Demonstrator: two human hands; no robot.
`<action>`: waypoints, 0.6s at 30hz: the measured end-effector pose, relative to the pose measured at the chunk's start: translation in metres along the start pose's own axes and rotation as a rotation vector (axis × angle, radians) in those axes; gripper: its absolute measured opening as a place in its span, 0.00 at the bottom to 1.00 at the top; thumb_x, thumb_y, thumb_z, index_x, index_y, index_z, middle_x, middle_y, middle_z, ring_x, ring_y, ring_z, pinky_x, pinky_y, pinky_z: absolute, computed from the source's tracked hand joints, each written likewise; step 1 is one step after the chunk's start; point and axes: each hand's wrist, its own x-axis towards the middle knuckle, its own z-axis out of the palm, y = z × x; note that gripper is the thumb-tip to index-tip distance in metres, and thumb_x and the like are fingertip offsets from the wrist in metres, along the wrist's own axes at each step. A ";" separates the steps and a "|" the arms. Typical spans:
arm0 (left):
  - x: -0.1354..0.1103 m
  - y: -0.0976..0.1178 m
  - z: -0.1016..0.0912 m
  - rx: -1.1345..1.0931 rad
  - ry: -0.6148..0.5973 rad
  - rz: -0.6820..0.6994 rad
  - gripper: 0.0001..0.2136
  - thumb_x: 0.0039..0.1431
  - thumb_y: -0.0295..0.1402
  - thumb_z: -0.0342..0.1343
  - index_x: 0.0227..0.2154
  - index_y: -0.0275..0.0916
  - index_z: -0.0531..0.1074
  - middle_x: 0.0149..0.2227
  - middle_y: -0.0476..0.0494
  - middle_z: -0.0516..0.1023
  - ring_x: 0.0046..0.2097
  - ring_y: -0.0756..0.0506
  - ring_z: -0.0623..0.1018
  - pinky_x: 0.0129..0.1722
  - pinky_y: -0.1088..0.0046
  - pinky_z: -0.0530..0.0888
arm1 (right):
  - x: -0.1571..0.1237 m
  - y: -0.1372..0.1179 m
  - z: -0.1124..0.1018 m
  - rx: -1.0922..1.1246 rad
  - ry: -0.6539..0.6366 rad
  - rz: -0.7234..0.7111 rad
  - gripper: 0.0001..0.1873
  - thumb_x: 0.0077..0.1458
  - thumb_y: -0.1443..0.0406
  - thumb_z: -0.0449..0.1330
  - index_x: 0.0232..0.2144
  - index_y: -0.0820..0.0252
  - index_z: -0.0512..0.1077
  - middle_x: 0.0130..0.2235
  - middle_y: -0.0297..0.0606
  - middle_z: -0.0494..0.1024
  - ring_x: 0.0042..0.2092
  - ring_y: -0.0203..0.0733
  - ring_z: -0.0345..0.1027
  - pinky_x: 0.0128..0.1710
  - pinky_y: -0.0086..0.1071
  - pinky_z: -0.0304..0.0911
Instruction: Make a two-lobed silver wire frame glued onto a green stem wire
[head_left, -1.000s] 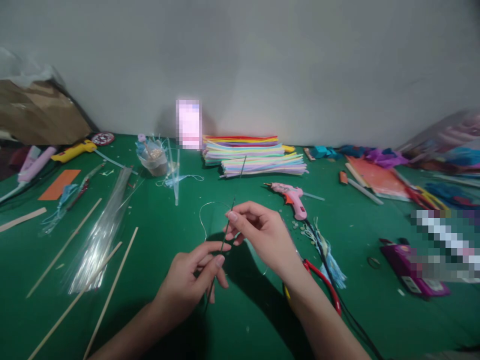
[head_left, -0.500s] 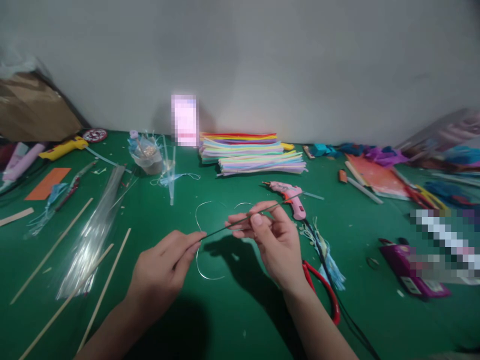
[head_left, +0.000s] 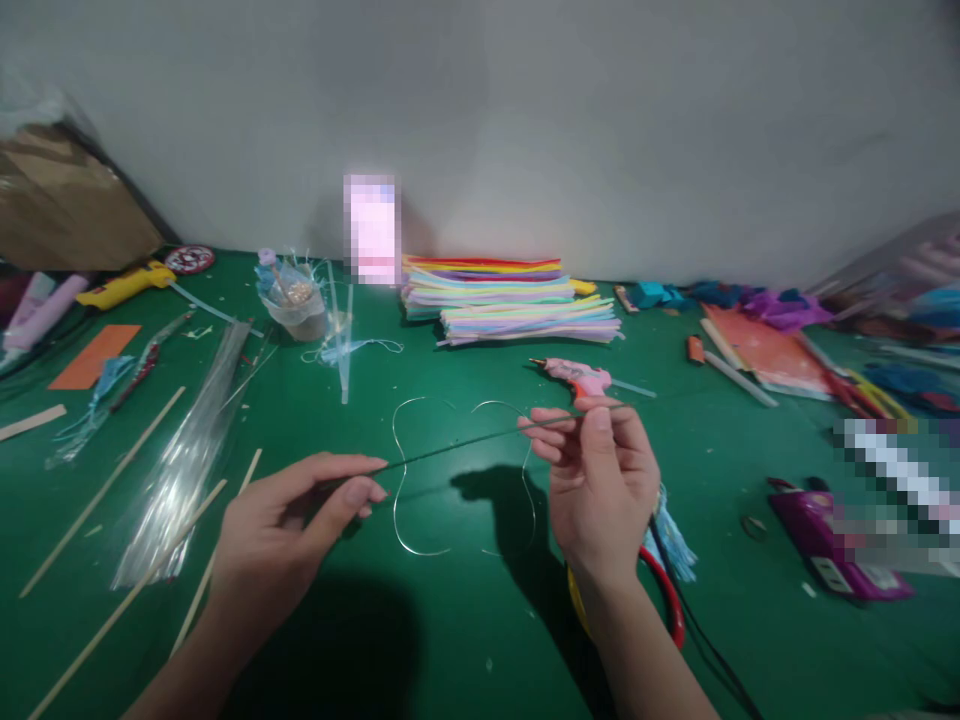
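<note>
A thin dark green wire stretches almost level between my two hands above the green table. My left hand pinches its left end between thumb and forefinger. My right hand pinches the right end, fingers closed round it. Under the wire, a thin silver wire bent into a butterfly-like outline lies flat on the table.
A pink glue gun lies behind my right hand; red-handled pliers lie by my right wrist. Stacked coloured pipe cleaners sit at the back. Wooden sticks and clear sleeves lie left; a purple box lies right.
The green wire went from nearly upright to nearly level. My hands moved apart, left hand leftward and right hand rightward, uncovering the silver wire shape on the table.
</note>
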 end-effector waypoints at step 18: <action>0.007 0.003 0.023 -0.841 0.135 -0.282 0.13 0.58 0.48 0.61 0.36 0.45 0.81 0.39 0.49 0.86 0.42 0.47 0.84 0.42 0.76 0.81 | -0.031 0.012 0.024 0.167 -0.142 0.164 0.05 0.68 0.62 0.53 0.38 0.56 0.65 0.39 0.39 0.85 0.39 0.38 0.82 0.34 0.24 0.77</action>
